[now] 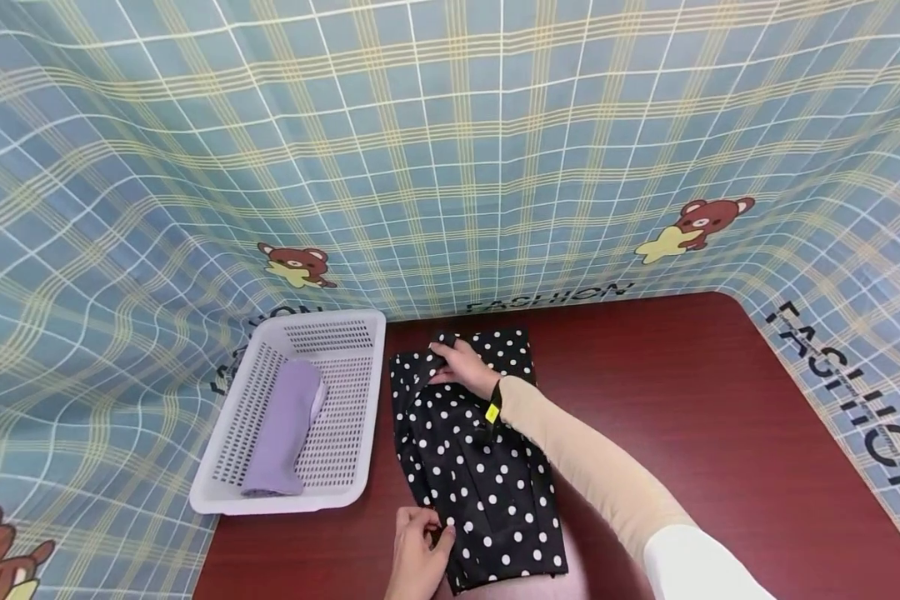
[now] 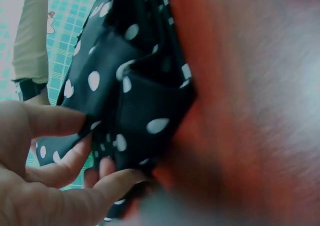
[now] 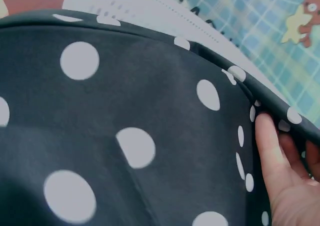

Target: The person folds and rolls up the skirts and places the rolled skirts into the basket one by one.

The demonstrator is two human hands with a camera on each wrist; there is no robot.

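A black garment with white polka dots (image 1: 472, 467) lies folded lengthwise on the dark red table (image 1: 690, 417). My left hand (image 1: 420, 550) pinches its near left corner between thumb and fingers; in the left wrist view the fingers (image 2: 60, 151) curl round the cloth (image 2: 130, 101). My right hand (image 1: 457, 365), in a beige sleeve, grips a fold at the far left edge of the garment. In the right wrist view the fingers (image 3: 272, 156) lie along the dotted fabric (image 3: 125, 136).
A white perforated basket (image 1: 360, 333) stands left of the garment and holds a folded lilac cloth (image 1: 285, 425). A blue plaid sheet with bear prints (image 1: 450, 142) hangs behind and beside the table. Bare table surface stretches to the right.
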